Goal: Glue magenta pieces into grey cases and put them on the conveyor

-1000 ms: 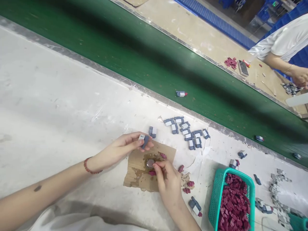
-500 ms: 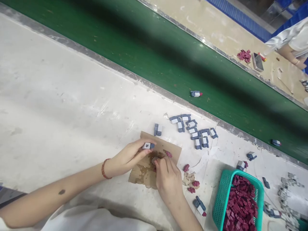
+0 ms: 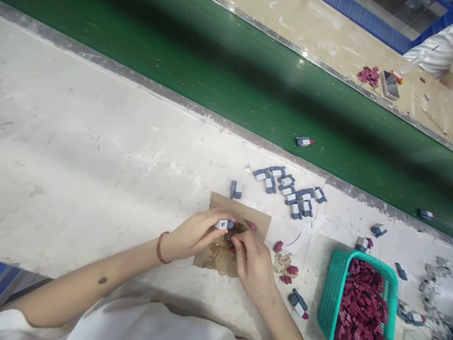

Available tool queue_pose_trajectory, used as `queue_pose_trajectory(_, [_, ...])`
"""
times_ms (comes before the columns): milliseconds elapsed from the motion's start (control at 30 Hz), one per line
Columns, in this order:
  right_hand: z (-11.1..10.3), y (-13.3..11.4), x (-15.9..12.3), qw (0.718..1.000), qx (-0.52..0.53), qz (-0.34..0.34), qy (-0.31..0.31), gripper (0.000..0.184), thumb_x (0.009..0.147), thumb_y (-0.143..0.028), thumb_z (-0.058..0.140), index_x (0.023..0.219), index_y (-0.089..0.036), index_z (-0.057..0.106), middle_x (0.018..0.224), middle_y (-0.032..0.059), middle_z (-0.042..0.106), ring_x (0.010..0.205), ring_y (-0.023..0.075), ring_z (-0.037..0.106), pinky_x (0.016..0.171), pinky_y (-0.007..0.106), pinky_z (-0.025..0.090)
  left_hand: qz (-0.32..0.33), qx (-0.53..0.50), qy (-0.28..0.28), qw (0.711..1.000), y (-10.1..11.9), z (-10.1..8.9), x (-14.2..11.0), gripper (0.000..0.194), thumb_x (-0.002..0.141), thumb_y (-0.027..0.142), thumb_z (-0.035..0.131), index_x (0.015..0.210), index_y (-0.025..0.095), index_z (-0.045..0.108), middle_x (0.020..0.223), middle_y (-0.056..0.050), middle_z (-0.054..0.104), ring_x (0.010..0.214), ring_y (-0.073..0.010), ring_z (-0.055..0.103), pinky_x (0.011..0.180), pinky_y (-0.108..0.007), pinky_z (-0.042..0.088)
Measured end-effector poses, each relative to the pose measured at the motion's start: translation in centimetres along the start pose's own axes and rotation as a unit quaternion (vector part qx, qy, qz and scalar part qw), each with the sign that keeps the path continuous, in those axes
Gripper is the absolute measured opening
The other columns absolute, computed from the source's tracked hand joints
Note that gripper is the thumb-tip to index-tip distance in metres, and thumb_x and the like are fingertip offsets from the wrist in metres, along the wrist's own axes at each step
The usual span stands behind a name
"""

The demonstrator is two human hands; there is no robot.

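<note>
My left hand (image 3: 194, 233) pinches a small white-and-blue plastic piece (image 3: 222, 224) between thumb and fingers, with a dark hole showing in its white face. Just to the right, my right hand (image 3: 256, 264) is closed in a pinch over a small dark round spot (image 3: 230, 234); what sits between its fingertips is too small to make out. Both hands are over a piece of brown cardboard (image 3: 260, 224) with wet, dark stains. One maroon piece (image 3: 251, 225) lies on the cardboard, and another shows partly under my right fingers.
Several blue-and-white pieces (image 3: 290, 196) lie beyond the cardboard. A green basket (image 3: 327, 295) of maroon pieces stands at right, loose maroon pieces (image 3: 286, 279) nearby. A green conveyor belt (image 3: 226, 80) crosses behind, carrying assembled pieces (image 3: 303, 141). Across it are a phone (image 3: 390, 85) and a person's sleeve (image 3: 433, 52).
The whole view has shifted, moving most things slightly to the right. My left hand's piece is now closer to my right fingertips. Both hands keep their pinches.
</note>
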State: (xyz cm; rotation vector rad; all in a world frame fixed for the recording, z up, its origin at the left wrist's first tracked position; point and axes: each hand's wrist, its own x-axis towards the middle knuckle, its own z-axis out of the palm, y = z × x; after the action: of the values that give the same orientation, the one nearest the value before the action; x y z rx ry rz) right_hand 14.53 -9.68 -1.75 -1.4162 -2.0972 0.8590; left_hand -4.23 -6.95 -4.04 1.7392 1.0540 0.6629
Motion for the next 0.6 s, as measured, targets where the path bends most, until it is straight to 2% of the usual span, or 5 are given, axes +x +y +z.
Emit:
queue_pose_trajectory(67, [-0.5,0.1,0.0,0.989,0.127,0.078,0.006,0.02,0.096,-0.021,0.044,0.079,-0.021,0.055,0.066,-0.0005,0.062,0.057,0.0136,0.058,0.052,0.023,0.044,0.005,0.008,-0.005,1.0,-0.1,-0.1,-0.1,0.026,0.098,0.029,0.037,0.108,0.017,0.058,0.097,-0.01,0.069,0.082,-0.0204,0.065,0.074,-0.029,0.053])
queue_pose_trajectory(133, [-0.9,0.3,0.1,0.962,0.23,0.138,0.043,0.018,0.095,-0.029,0.05,0.08,-0.021,0.057,0.064,-0.0015,0.06,0.055,0.013,0.057,0.05,0.023,0.043,0.019,0.025,-0.016,0.999,-0.2,-0.1,-0.1,0.029,0.099,0.033,0.036,0.108,0.017,0.059,0.095,-0.01,0.07,0.081,-0.0209,0.066,0.072,-0.028,0.052])
queue_pose_trajectory(267, [-0.7,0.3,0.3,0.915,0.35,0.172,0.105,0.027,0.091,-0.042,0.057,0.075,-0.02,0.057,0.057,-0.0033,0.054,0.048,0.0114,0.05,0.045,0.022,0.041,0.065,0.066,-0.04,0.995,-0.2,0.0,-0.1,0.037,0.101,0.038,0.032,0.107,0.015,0.061,0.087,-0.009,0.07,0.073,-0.02,0.065,0.068,-0.027,0.05])
queue_pose_trajectory(400, [-0.2,0.0,0.5,0.904,0.379,0.161,0.117,0.026,0.091,-0.042,0.058,0.076,-0.02,0.058,0.056,-0.0042,0.053,0.047,0.0106,0.048,0.046,0.022,0.042,0.114,0.112,-0.041,0.986,0.1,0.2,0.1,0.043,0.103,0.039,0.026,0.101,0.014,0.062,0.079,-0.008,0.068,0.066,-0.0185,0.063,0.06,-0.025,0.046])
queue_pose_trajectory(600, [0.3,-0.2,0.4,0.919,0.347,0.152,0.108,0.025,0.092,-0.04,0.057,0.078,-0.02,0.06,0.063,-0.0013,0.059,0.054,0.0125,0.054,0.048,0.023,0.044,0.141,0.149,-0.023,0.978,0.3,0.3,0.2,0.049,0.104,0.04,0.021,0.093,0.013,0.061,0.071,-0.006,0.065,0.06,-0.0169,0.06,0.055,-0.025,0.042])
